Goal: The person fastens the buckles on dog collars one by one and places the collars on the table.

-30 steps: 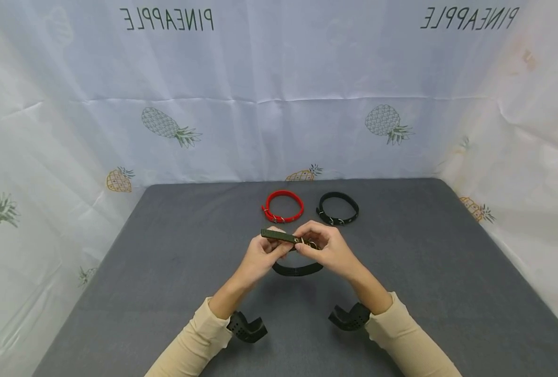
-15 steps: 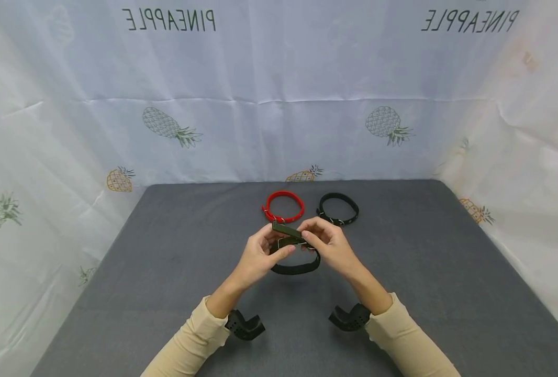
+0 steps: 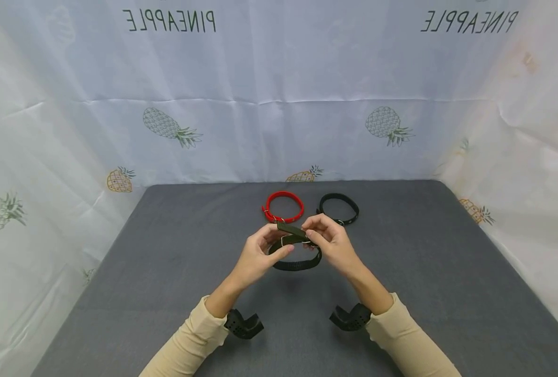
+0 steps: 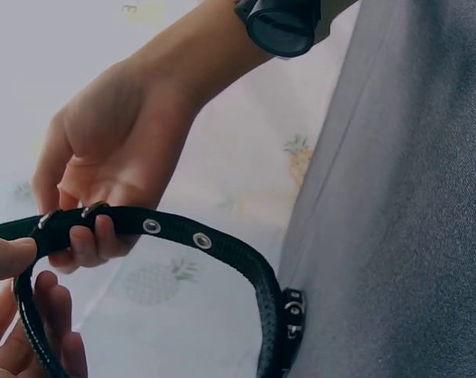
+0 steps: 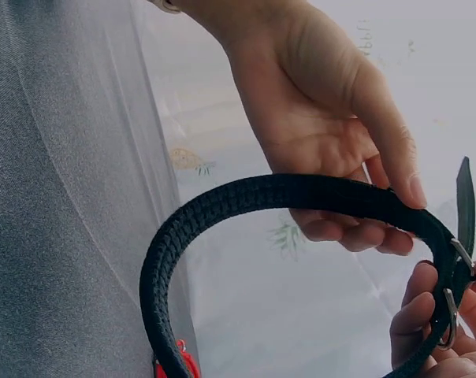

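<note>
Above the middle of the grey table [image 3: 166,272] both hands hold a dark webbing collar [image 3: 296,264] bent into a loop. My left hand [image 3: 279,242] pinches the strap near the metal buckle [image 3: 286,240]. My right hand [image 3: 311,234] pinches the strap's free end [image 3: 292,229] beside it. In the left wrist view the right hand [image 4: 84,236] grips the eyelet strap [image 4: 222,248] and the left hand's fingers [image 4: 57,315] curl under it. The right wrist view shows the left hand [image 5: 388,213] over the collar's loop [image 5: 246,197] and the right hand's fingers [image 5: 423,315] at the buckle [image 5: 461,258].
A red collar [image 3: 283,207] and a black collar [image 3: 338,208] lie buckled side by side on the table behind the hands. A white pineapple-print sheet [image 3: 279,104] walls in the back and both sides. Black wrist mounts [image 3: 243,324] hang under both sleeves.
The strap's free end, which stuck out to the left, has slid right through the hands and now shows shorter. The collar has closed into a tighter loop; the hands stayed put.
</note>
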`<state>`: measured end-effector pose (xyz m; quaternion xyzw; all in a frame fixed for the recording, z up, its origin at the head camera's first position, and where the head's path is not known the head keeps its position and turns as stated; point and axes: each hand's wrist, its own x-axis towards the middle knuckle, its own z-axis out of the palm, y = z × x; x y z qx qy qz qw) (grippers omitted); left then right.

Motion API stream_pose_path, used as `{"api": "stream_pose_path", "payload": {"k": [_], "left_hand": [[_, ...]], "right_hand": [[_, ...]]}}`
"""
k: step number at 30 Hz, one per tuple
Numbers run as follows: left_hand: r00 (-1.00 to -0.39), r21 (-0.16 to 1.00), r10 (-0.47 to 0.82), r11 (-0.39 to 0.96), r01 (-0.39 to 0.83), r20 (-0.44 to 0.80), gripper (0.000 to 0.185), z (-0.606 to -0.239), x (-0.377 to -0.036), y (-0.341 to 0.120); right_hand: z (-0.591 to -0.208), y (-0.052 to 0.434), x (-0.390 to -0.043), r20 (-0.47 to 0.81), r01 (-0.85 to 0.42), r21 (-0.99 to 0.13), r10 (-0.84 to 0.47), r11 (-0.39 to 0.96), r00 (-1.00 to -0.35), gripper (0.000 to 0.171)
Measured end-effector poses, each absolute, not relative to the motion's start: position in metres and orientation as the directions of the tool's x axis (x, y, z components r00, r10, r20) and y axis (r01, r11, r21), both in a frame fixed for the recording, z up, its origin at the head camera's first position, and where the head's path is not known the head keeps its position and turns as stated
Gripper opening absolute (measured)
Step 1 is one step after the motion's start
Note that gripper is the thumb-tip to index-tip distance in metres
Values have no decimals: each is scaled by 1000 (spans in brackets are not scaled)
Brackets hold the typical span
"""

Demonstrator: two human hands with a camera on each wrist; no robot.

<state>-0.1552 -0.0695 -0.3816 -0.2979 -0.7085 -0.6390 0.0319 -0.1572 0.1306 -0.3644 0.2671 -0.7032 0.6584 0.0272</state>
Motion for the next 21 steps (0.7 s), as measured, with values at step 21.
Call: {"api": "stream_pose_path", "payload": {"k": [21], "left_hand": [[-847,888,337,63,455,410,31,-384,-155,-67]], "right_hand": [[-360,130,-156,314,-330,-944,-296,7,-902,25]]}}
